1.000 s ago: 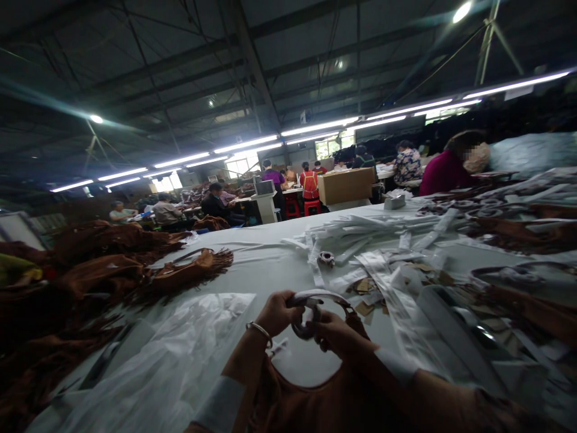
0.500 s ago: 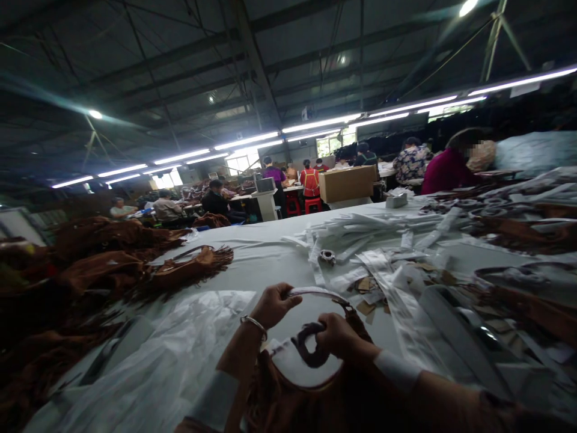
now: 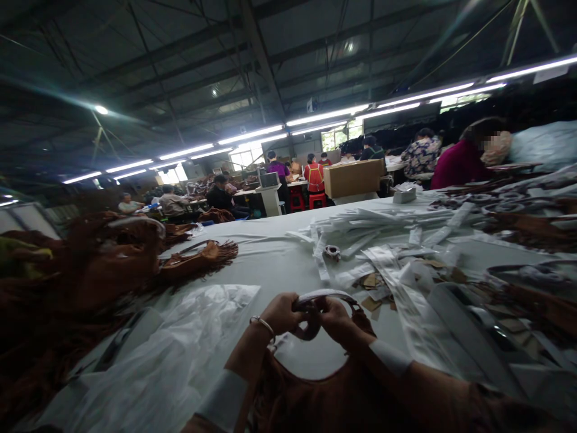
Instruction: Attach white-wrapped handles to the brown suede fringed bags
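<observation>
A person bends both hands over a brown bag (image 3: 311, 400), which sits low in front of them at the near edge of the white surface (image 3: 265, 264). The bag's pale, curved handle (image 3: 331, 293) stands up in a loop, and a dark, curled roll of strip (image 3: 307, 329) hangs just under it, between the hands. The step in hand looks like winding that strip around the handle. The grip of the left hand (image 3: 283, 314) is closed on the handle's left part. The right hand (image 3: 338, 320) has its fingers bent in under the handle, next to the roll, but one cannot tell if its grip is pinching the strip or the handle. The next turn seems to call for the left hand to keep the handle steady while the other pulls the strip snug, with no gaps. Some things are hard to see. The fingertips hide where the strip meets the handle. The bottom of the bag is dark and cut off, so it is not clear if it rests on the surface or on a lap. On the left, the heap of brown bags (image 3: 121, 258) is blurry, and a yellow-green sleeve (image 3: 22, 255) is cut off by the edge.
</observation>
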Action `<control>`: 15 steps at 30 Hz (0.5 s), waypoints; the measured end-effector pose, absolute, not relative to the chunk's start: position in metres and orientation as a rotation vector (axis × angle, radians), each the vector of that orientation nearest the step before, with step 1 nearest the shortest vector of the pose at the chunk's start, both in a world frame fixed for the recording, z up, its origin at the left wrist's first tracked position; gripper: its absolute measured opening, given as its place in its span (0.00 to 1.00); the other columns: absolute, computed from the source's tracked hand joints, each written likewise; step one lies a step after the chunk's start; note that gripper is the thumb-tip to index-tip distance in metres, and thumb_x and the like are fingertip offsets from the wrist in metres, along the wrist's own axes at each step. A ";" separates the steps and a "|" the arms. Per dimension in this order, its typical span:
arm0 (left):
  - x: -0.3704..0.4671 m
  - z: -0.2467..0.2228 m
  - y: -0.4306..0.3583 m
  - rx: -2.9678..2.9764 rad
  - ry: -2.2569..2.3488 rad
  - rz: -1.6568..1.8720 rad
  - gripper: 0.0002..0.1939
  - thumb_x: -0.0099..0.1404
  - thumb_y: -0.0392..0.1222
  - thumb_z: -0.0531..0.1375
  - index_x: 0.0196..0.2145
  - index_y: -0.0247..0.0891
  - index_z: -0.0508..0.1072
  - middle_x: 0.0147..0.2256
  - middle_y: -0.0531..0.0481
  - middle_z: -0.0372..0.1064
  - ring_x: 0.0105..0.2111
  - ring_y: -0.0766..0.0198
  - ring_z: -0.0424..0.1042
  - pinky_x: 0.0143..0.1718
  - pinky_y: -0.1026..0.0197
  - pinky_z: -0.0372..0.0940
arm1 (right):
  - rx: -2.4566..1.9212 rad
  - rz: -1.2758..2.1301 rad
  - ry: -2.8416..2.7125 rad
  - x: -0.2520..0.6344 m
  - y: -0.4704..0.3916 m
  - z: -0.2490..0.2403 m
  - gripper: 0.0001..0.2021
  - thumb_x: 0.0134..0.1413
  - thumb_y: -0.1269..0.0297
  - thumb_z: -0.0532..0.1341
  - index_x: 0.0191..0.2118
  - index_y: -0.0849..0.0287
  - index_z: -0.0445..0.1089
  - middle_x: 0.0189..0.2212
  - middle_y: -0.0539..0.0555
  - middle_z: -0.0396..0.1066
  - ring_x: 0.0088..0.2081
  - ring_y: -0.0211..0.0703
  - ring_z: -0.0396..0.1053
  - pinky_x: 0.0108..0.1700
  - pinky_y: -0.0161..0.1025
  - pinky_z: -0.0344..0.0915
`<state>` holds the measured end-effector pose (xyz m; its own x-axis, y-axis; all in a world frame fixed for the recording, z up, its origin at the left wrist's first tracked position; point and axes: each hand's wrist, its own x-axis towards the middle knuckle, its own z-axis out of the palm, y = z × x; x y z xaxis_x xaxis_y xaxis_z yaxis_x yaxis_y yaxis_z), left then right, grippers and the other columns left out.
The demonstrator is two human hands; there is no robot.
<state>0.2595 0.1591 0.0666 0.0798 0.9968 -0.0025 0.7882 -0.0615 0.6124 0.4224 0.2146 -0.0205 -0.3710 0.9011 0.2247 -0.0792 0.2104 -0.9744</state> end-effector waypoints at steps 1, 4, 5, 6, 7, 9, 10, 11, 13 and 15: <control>0.259 0.067 0.160 1.864 1.742 0.587 0.16 0.53 0.51 0.65 0.31 0.34 0.74 0.24 0.56 0.65 0.25 0.67 0.62 0.26 0.67 0.56 | -0.798 1.359 -1.501 0.421 0.214 -0.023 0.17 0.41 0.52 0.69 0.30 0.62 0.73 0.24 0.53 0.73 0.25 0.42 0.68 0.28 0.36 0.64; 0.260 0.068 0.162 1.787 1.739 0.540 0.14 0.53 0.49 0.63 0.31 0.33 0.74 0.23 0.56 0.65 0.24 0.67 0.63 0.25 0.67 0.57 | -0.790 1.458 -1.339 0.417 0.212 -0.032 0.19 0.43 0.47 0.68 0.29 0.60 0.67 0.17 0.46 0.65 0.17 0.36 0.60 0.19 0.33 0.56; 0.260 0.068 0.163 1.782 1.743 0.520 0.14 0.53 0.48 0.62 0.30 0.33 0.74 0.22 0.56 0.65 0.23 0.67 0.63 0.25 0.67 0.57 | -0.784 1.474 -1.288 0.415 0.212 -0.035 0.20 0.42 0.46 0.68 0.29 0.59 0.66 0.16 0.45 0.63 0.16 0.35 0.58 0.18 0.32 0.54; 0.260 0.068 0.164 1.785 1.744 0.501 0.13 0.53 0.47 0.62 0.29 0.33 0.74 0.22 0.55 0.65 0.23 0.67 0.63 0.24 0.67 0.58 | -0.771 1.481 -1.251 0.414 0.211 -0.038 0.21 0.42 0.45 0.68 0.29 0.59 0.64 0.16 0.44 0.62 0.16 0.34 0.58 0.17 0.32 0.54; 0.259 0.068 0.165 1.796 1.746 0.485 0.12 0.54 0.47 0.61 0.29 0.33 0.74 0.22 0.55 0.65 0.23 0.67 0.63 0.24 0.67 0.58 | -0.760 1.483 -1.233 0.413 0.210 -0.040 0.22 0.41 0.44 0.67 0.29 0.58 0.64 0.17 0.45 0.62 0.16 0.35 0.58 0.18 0.32 0.55; 0.258 0.069 0.166 1.830 1.763 0.466 0.12 0.54 0.46 0.61 0.29 0.33 0.75 0.22 0.55 0.66 0.24 0.66 0.64 0.25 0.67 0.57 | -0.756 1.480 -1.263 0.414 0.210 -0.041 0.22 0.42 0.44 0.67 0.30 0.58 0.64 0.19 0.46 0.64 0.18 0.36 0.60 0.19 0.33 0.58; 0.257 0.070 0.167 1.851 1.775 0.463 0.12 0.54 0.45 0.60 0.29 0.33 0.75 0.22 0.54 0.66 0.25 0.66 0.64 0.26 0.67 0.57 | -0.760 1.469 -1.298 0.415 0.210 -0.039 0.21 0.43 0.45 0.67 0.31 0.58 0.65 0.20 0.47 0.65 0.19 0.37 0.62 0.20 0.33 0.60; 0.257 0.070 0.167 1.872 1.788 0.460 0.12 0.54 0.45 0.60 0.30 0.32 0.75 0.23 0.54 0.67 0.26 0.66 0.64 0.26 0.67 0.57 | -0.761 1.451 -1.339 0.417 0.211 -0.037 0.20 0.43 0.47 0.66 0.32 0.59 0.66 0.22 0.48 0.67 0.21 0.38 0.63 0.21 0.34 0.61; 0.258 0.070 0.167 1.910 1.798 0.446 0.12 0.55 0.44 0.59 0.30 0.33 0.76 0.23 0.54 0.67 0.27 0.65 0.64 0.27 0.66 0.57 | -0.735 1.404 -1.440 0.422 0.213 -0.029 0.17 0.44 0.52 0.66 0.35 0.60 0.69 0.26 0.51 0.71 0.25 0.40 0.67 0.25 0.34 0.64; 0.260 0.071 0.167 1.946 1.786 0.418 0.11 0.55 0.44 0.59 0.30 0.33 0.75 0.24 0.53 0.68 0.26 0.65 0.64 0.27 0.65 0.57 | -0.694 1.379 -1.590 0.425 0.216 -0.019 0.14 0.43 0.58 0.65 0.36 0.60 0.72 0.30 0.53 0.74 0.30 0.42 0.69 0.29 0.35 0.67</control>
<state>0.2600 0.1667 0.0705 0.1094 0.9903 -0.0857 0.8494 -0.0484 0.5255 0.4247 0.2156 -0.0186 -0.4448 0.8567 0.2610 -0.1373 0.2227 -0.9652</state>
